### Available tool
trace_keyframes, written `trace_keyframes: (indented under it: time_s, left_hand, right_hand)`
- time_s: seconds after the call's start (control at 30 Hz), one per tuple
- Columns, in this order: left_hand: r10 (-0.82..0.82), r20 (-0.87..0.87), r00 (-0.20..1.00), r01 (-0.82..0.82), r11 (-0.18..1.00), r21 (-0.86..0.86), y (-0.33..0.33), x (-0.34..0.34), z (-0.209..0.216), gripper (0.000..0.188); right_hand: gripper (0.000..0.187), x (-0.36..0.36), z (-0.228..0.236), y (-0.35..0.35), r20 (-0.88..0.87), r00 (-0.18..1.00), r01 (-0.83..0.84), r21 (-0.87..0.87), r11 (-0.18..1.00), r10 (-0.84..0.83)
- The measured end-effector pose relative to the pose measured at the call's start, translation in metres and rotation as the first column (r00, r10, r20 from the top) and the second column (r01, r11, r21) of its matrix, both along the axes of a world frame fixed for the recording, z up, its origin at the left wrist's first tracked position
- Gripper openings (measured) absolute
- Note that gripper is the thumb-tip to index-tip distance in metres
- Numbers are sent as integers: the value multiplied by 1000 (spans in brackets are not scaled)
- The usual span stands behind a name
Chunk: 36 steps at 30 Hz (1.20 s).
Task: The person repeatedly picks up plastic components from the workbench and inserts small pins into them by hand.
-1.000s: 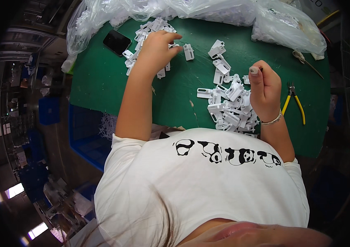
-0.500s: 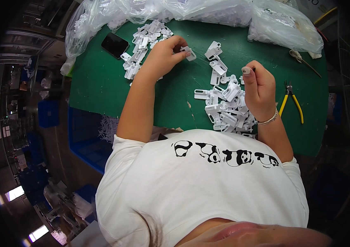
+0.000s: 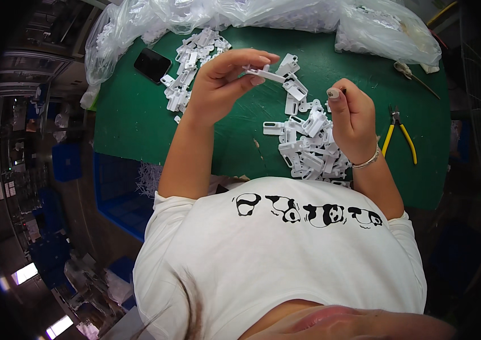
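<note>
My left hand (image 3: 223,85) pinches a small white plastic bracket (image 3: 269,74) between thumb and fingers, raised above the green table (image 3: 235,147). The bracket is tilted and seen nearly edge-on. My right hand (image 3: 355,122) is closed, thumb pressed along the curled fingers. A small dark tip shows by that thumb, but the rest of what it holds is hidden. Beside the right hand lies a heap of similar white brackets (image 3: 311,150), trailing away toward the far side. Beyond my left wrist is a second group of white brackets (image 3: 186,65).
Right of my right hand lie cutting pliers (image 3: 397,136) with yellow handles. A thin pointed tool (image 3: 422,85) rests farther back. At the left is a black phone (image 3: 152,65). Clear plastic bags (image 3: 286,14) line the far edge. A blue crate (image 3: 118,190) stands below the table's left edge.
My left hand has turned and shifted slightly right, its fingers now straighter, tipping the bracket from showing its flat face to nearly edge-on. My right hand stays almost in place.
</note>
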<state>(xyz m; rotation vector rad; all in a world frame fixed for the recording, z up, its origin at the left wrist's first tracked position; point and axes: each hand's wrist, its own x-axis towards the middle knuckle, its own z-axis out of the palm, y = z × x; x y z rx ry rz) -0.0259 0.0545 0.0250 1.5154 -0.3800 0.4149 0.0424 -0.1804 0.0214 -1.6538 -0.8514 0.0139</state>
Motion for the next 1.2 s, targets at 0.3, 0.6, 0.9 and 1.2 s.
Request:
trace_keyframes:
  time_s: [0.3, 0.6, 0.9, 1.2]
  left_hand:
    - [-150, -73, 986, 130, 966, -224, -9, -17, 3, 33]
    - [-173, 308, 935, 1, 873, 488, -15, -21, 35, 29]
    - [-94, 487, 868, -156, 880, 449, -24, -25, 37, 21]
    - [-121, 320, 940, -129, 741, 659, -39, -10, 7, 35]
  right_hand:
    - [29, 1, -1, -1, 8, 1000, -11, -3, 1000, 11]
    - [29, 0, -2, 0, 10, 1000, 6, 12, 1000, -6]
    - [28, 1, -2, -2, 32, 999, 3, 14, 1000, -4]
    - [21, 1, -12, -7, 181, 980, 31, 258, 966, -80]
